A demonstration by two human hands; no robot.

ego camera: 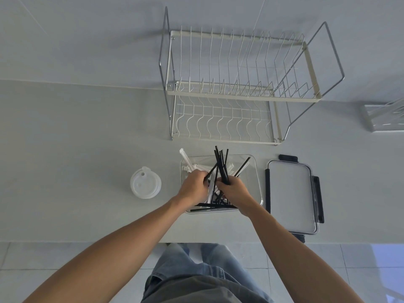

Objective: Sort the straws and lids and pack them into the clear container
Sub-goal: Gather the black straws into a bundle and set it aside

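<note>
Your right hand (235, 190) has its grip closed on a bunch of black straws (222, 166) over the clear container (254, 169); your left hand (193, 186) grips more beside it. Left sits a stack of lids (145, 183), right the container's lid (291, 196), on the bench (87, 149).

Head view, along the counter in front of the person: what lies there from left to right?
Stack of white cup lids → clear container with the straws, both hands in it → container's lid with black clips.
</note>
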